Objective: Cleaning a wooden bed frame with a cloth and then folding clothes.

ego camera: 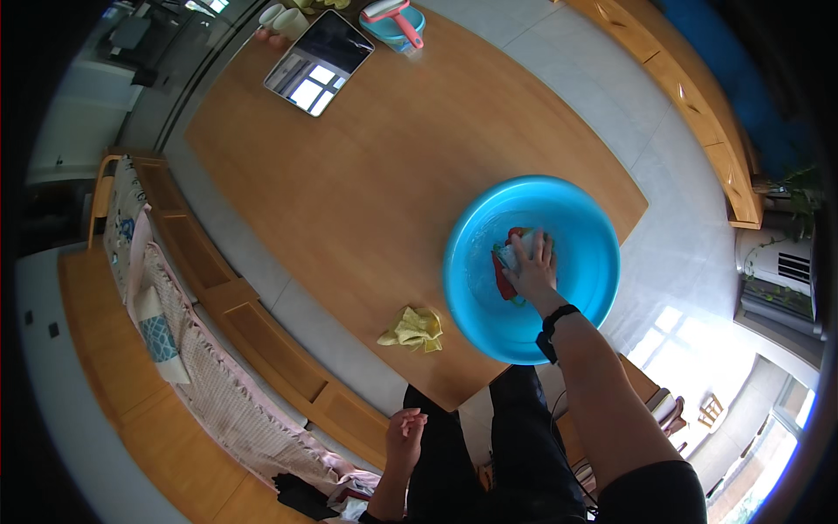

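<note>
My right hand, with a dark band on the wrist, reaches down into a round blue plastic basin. Its fingers are spread over a soft-looking, pale bluish bundle at the bottom, which shows between thumb and fingers. Red pieces with green edges stick out beside the bundle; their material is unclear. Water seems to lie in the basin. Below the table edge, my left hand hangs near my leg, fingers loosely curled and holding nothing. A crumpled yellow cloth lies left of the basin.
The basin stands near one corner of a wooden table. At the far end are a tablet, white cups and a lidded blue container with a pink-handled squeegee on top. A wooden sofa runs along the left.
</note>
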A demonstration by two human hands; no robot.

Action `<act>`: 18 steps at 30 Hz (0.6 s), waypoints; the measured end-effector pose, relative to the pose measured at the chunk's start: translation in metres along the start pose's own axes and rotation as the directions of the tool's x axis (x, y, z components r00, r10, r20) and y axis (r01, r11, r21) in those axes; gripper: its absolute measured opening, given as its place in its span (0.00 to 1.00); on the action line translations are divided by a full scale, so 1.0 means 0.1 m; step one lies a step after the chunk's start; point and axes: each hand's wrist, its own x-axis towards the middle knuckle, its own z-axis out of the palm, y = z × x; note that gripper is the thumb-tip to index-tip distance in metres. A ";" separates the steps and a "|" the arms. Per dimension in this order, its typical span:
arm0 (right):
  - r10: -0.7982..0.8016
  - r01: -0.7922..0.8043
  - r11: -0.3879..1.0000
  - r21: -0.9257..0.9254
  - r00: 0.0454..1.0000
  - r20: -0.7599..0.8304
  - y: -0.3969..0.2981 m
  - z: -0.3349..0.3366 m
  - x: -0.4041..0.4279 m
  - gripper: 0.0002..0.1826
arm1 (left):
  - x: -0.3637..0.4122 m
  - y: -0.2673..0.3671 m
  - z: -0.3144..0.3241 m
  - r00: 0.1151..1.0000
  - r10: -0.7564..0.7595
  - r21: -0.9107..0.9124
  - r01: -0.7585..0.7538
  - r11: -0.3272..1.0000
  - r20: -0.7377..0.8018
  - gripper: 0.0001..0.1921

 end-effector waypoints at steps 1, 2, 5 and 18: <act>-0.186 0.189 0.978 -0.094 0.982 0.040 0.00 -0.02 -0.02 0.40 | -0.01 0.00 -0.01 1.000 -0.007 -0.011 0.007 1.000 -0.007 0.10; -0.184 0.183 0.977 -0.113 0.983 0.004 -0.03 -0.02 -0.03 0.39 | -0.01 -0.01 -0.06 1.000 -0.009 -0.008 0.009 1.000 -0.011 0.10; 0.083 -0.082 0.996 0.018 0.996 -0.022 -0.06 -0.01 0.02 0.40 | 0.01 -0.04 -0.05 1.000 -0.008 -0.014 0.008 1.000 0.018 0.10; 0.119 -0.085 0.392 0.916 0.992 0.041 0.18 -0.16 0.06 0.17 | 0.03 0.15 -0.10 1.000 0.004 0.027 -0.004 1.000 -0.008 0.10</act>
